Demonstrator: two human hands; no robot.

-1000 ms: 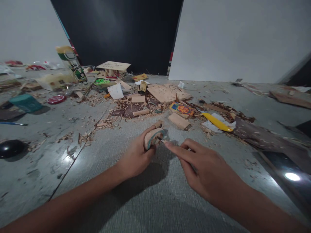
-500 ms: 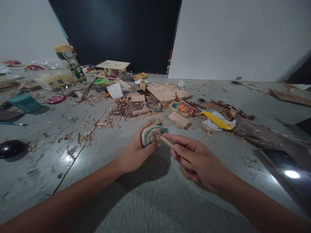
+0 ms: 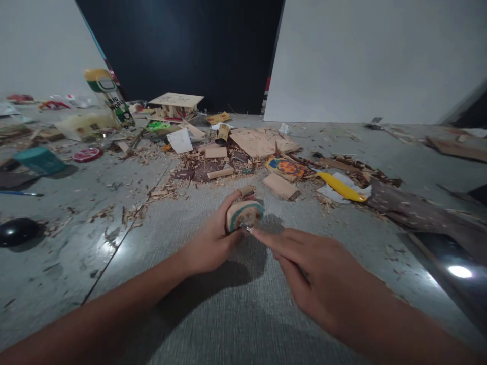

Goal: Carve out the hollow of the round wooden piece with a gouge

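My left hand (image 3: 211, 241) is closed round a small round wooden piece (image 3: 244, 215) with a teal painted ring, held upright on the grey floor. My right hand (image 3: 317, 271) is closed on a thin carving tool (image 3: 248, 229); only its metal tip shows past my forefinger, and it touches the lower edge of the wooden piece. The handle is hidden under my fingers.
Wood shavings, offcuts and a flat board (image 3: 262, 143) lie beyond my hands. A painted tile (image 3: 285, 168), a wooden block (image 3: 280, 185) and a yellow cutter (image 3: 340, 186) sit at right. A teal box (image 3: 40, 160), a black round object (image 3: 17, 231) and a carton (image 3: 108, 96) are at left.
My right hand has dropped and flattened, hiding the tool's handle that showed half a second ago. The tip has slid from the face of the wooden piece to its lower edge.
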